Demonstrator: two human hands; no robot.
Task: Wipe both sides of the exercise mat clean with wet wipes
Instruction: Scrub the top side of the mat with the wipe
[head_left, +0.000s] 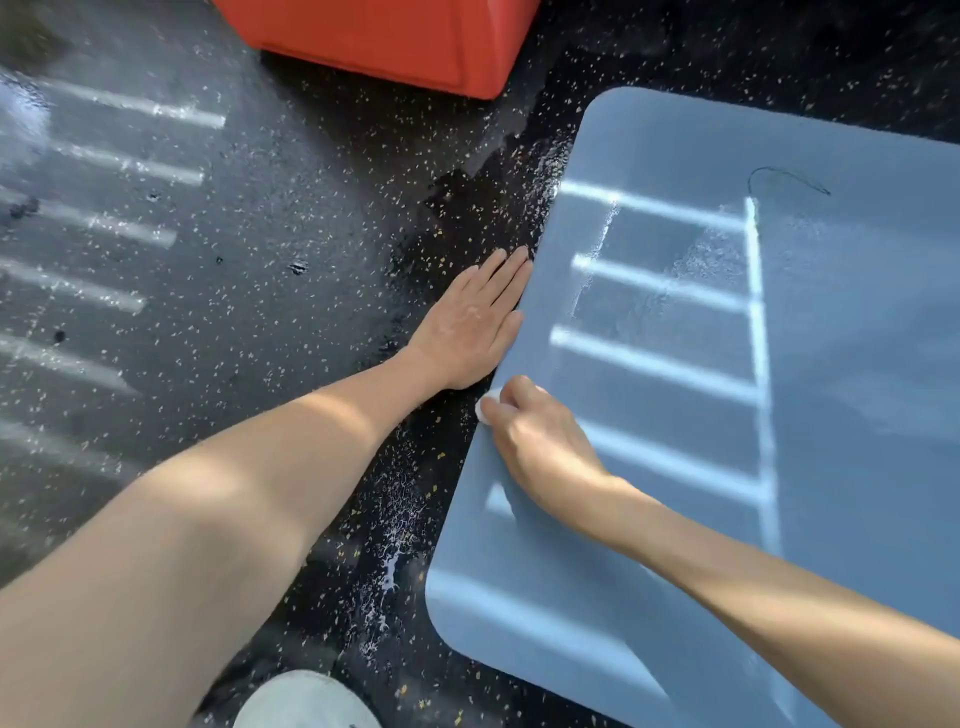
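A: mat (727, 415) pos?
B: flat on floor (234, 286). L hand (470, 327) flat, fingers straight, at mat edge. R hand (540, 441) gripping wipe (485, 408) on mat, near that edge.

Mat (675, 364) smooth, faintly glossy; floor (234, 260) speckled, shiny; block (379, 36) matt.

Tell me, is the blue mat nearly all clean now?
Not yet. Done: wet smears on the exercise mat show that part of the top has been wiped. In hand: the right hand presses a wet wipe on the mat's left edge, and the left hand lies flat on the floor beside it. Left: a dark strand on the far part, and the underside, which probably needs wiping too.
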